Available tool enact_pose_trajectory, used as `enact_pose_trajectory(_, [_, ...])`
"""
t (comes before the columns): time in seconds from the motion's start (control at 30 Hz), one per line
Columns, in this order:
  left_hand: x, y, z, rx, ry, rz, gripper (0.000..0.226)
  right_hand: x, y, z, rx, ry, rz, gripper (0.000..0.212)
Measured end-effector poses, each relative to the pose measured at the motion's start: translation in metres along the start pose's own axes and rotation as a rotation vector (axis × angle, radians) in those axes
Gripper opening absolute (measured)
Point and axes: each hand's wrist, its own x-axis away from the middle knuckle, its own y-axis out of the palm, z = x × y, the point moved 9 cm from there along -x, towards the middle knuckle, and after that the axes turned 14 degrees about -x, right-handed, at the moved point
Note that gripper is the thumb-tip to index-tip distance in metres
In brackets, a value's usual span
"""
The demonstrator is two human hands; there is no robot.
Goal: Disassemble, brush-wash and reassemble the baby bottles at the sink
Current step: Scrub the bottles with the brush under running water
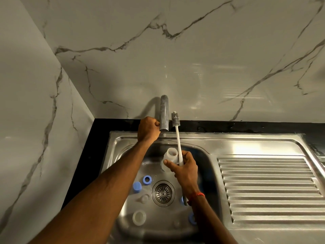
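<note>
Nearest the person, loose parts are lying in the sink [209,173] around the drain [163,193]: a clear round part [139,217], a teat [144,199], a blue cap [137,187] and a blue collar ring [147,179]. Above them, the right hand [184,167] is clamping the bottle body [169,155] and the bottle brush [178,138] together, bristles pointing up. Farther back, the left hand [148,128] is curling its fingers on the tap [164,113]. A gentle flow is probably best, with the bottle's mouth centred under the spout to limit splashing.
</note>
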Motion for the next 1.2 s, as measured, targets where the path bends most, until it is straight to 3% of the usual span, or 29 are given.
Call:
enact_pose_trajectory(1.0, [0.006, -0.0016, -0.0057, 0.122, 0.011, 0.012, 0.037, -0.0006, 0.002, -0.0011, 0.028, 0.008, -0.005, 0.05])
enact_pose_trajectory(1.2, [0.0078, 0.0008, -0.0063, 0.142, 0.042, 0.009, 0.025, 0.0038, 0.0033, -0.0045, 0.008, 0.008, -0.011, 0.05])
